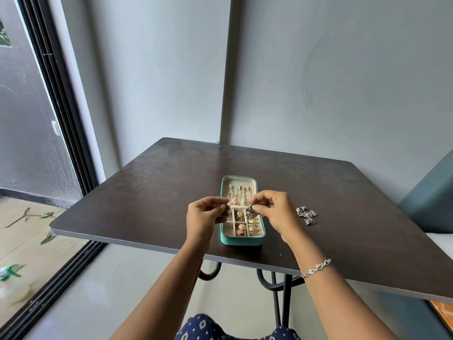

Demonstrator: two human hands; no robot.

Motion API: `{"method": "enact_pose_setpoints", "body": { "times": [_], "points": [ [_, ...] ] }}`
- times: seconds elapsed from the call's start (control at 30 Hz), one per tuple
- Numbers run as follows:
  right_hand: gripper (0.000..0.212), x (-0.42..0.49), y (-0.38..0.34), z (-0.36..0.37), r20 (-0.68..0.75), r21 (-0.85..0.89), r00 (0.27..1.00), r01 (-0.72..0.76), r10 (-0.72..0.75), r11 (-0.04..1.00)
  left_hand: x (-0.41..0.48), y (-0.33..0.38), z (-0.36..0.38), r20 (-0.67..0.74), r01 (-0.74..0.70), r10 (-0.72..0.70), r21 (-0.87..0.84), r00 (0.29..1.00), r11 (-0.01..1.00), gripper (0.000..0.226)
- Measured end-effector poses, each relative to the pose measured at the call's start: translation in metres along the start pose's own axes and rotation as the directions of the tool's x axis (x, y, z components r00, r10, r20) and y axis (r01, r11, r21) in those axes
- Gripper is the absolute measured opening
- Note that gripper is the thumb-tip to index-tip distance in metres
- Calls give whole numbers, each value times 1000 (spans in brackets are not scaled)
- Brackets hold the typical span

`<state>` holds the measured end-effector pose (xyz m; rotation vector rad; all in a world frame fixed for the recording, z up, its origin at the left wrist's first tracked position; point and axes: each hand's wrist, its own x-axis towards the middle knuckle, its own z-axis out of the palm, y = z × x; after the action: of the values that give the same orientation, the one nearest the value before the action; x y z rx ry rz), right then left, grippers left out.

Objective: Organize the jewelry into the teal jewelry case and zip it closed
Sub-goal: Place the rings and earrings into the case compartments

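Observation:
The teal jewelry case (230, 240) lies open near the table's front edge. Its lid half holds gold chains (239, 193) and its cream compartments hold gold earrings (241, 229). Above the case's left side, my left hand (204, 217) pinches a dark silver bell-shaped earring (224, 213). My right hand (274, 212) pinches a matching dark earring (252, 211) above the case's right side. A heap of silver jewelry (307, 214) lies on the table to the right of the case.
The dark wooden table (152, 192) stands in a wall corner. A glass sliding door (36, 133) is at the left and a teal cushion (431, 202) at the right. A silver bracelet (316, 267) circles my right wrist.

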<state>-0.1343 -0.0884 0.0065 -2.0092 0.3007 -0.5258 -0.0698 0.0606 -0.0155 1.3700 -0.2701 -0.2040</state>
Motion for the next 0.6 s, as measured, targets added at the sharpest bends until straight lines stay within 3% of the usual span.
{"method": "enact_pose_setpoints", "body": {
  "times": [0.23,0.6],
  "points": [
    [14,18,-2,21,19,-174,999,33,-30,984,5,-7,-7,-63,3,0,35,998,999,14],
    [10,30,6,54,79,-379,997,27,3,925,8,-10,-17,-95,-60,74,135,993,989,29]
  ]
}}
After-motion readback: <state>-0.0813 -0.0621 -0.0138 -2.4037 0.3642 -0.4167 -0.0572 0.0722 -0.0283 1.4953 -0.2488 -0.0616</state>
